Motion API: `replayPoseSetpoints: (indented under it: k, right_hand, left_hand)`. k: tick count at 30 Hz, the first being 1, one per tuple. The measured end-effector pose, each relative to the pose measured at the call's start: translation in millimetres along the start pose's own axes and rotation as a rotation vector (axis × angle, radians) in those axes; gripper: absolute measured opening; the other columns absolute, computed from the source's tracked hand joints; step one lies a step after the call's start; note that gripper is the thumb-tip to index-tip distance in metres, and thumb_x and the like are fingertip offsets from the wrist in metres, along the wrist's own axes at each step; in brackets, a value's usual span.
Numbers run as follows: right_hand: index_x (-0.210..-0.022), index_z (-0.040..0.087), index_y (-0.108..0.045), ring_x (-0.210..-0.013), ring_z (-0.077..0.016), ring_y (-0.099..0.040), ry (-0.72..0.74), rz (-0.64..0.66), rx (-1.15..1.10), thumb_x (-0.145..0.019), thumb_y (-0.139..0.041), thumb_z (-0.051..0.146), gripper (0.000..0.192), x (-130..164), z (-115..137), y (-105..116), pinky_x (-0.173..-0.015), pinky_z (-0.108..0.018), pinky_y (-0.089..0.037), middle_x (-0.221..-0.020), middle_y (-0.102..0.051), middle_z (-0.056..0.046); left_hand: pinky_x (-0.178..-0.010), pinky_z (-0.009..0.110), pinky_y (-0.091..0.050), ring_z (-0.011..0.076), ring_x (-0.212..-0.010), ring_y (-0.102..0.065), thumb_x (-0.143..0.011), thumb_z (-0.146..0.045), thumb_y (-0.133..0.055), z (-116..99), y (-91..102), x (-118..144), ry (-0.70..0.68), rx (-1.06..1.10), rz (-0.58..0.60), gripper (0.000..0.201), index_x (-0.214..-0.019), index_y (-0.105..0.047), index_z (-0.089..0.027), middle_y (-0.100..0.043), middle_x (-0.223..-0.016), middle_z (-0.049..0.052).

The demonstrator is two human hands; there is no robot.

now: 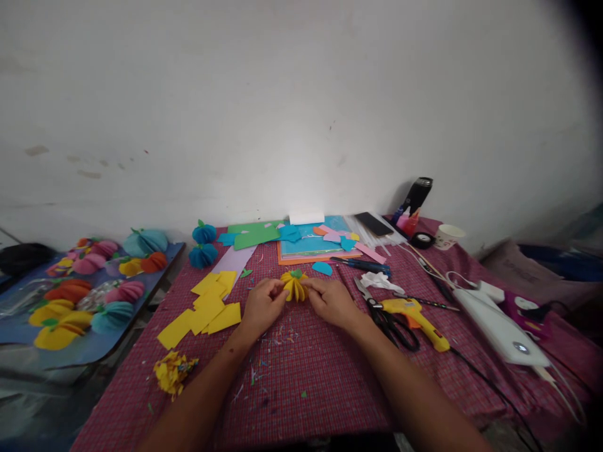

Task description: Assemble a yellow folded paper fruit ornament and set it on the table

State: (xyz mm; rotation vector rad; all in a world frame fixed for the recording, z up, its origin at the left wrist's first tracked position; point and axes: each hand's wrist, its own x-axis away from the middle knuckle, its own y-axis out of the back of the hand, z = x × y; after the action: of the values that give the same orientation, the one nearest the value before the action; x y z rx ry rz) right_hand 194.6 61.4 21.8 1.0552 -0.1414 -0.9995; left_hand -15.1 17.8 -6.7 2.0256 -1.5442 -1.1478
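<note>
Between my two hands is a small yellow paper pumpkin with folded ribs and a green top. Fingers of my left hand close on its left side, and those of my right hand close on its right side. Left of them lie overlapping yellow paper pieces. A heap of yellow paper scraps sits nearer the front. To the right of my right hand are black-handled scissors and a yellow glue gun.
Two blue paper pumpkins stand at the back left. Colored paper sheets lie by the wall. At right are a phone, a black bottle, a paper cup and a white power bank. A blue side table holds several finished paper shapes.
</note>
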Motion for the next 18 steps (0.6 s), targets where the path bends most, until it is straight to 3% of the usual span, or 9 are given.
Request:
replayPoseSetpoints:
  k: [18]
  right_hand:
    - [-0.131, 0.032, -0.062, -0.096, -0.0197, -0.069, 0.01, 0.004, -0.099, -0.089, -0.047, 0.013, 0.048, 0.9, -1.5, -1.5, -0.087, -0.032, -0.052, -0.114, -0.074, -0.001]
  left_hand:
    - [-0.066, 0.027, -0.039, 0.015, -0.07, -0.054, -0.084, -0.024, -0.058, -0.8, 0.5, 1.3, -0.042, -0.047, 0.008, 0.01, -0.08, -0.065, -0.019, -0.059, -0.072, 0.0]
